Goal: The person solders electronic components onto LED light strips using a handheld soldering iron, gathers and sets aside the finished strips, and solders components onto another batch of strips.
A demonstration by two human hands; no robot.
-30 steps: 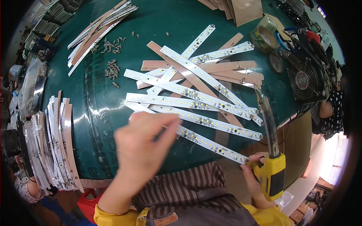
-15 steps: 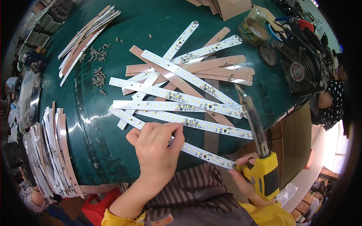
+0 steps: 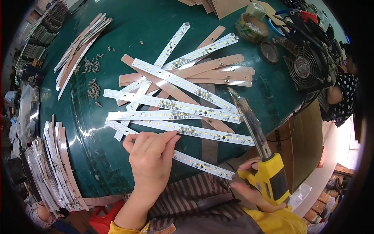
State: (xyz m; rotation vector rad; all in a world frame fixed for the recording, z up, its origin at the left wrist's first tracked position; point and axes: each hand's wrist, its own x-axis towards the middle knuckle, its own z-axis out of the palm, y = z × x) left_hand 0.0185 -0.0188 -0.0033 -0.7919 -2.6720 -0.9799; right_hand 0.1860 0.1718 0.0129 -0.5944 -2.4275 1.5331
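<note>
In the head view, the only feed I had, I saw the left hand (image 3: 150, 162) above the lowest light strip (image 3: 202, 164), thumb and forefinger drawn into a narrow pinch; from where I sat I could not tell whether anything was between them. That strip, white with small yellow squares, lay slantwise along the near side of the heap, its middle hidden from me by the left hand. Its far end was just beside the fingertips of the right hand (image 3: 251, 191); I could not make out whether they touched. The right hand had its grip around a yellow-and-black soldering gun (image 3: 267, 177), whose metal barrel slanted up and to the left, its tip near the ends of the upper strips.

Beyond, I saw more white strips (image 3: 187, 104) crossing brown-backed ones (image 3: 212, 62) on the green table (image 3: 103, 160). Small metal pieces (image 3: 94, 89) sat in loose clusters left of the heap, and a round fan (image 3: 303, 66) stood at the right.
</note>
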